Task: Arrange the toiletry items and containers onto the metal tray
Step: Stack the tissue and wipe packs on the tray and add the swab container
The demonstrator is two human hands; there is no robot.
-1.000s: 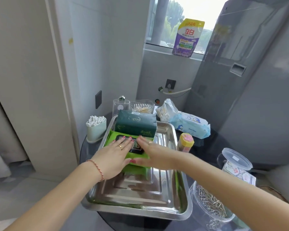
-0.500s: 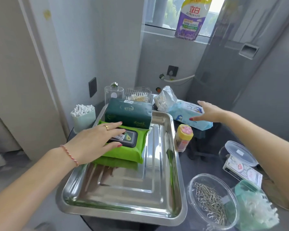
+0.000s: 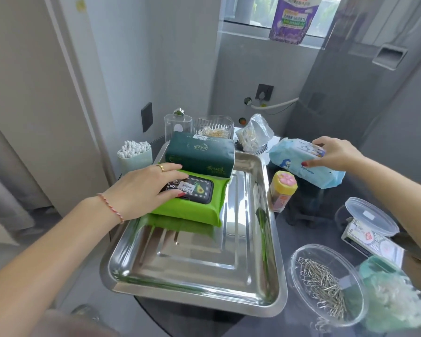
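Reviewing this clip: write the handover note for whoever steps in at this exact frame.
Left hand: open, flat on the green wipes pack.
Right hand: closing on the blue wipes pack, which lies on the table to the right of the metal tray.
Done: green pack and dark green tissue pack are in the tray's far end.
Left: blue pack, yellow-lidded bottle, cotton swab cup, paper clip dish, lidded round box, and the clear containers behind the tray.
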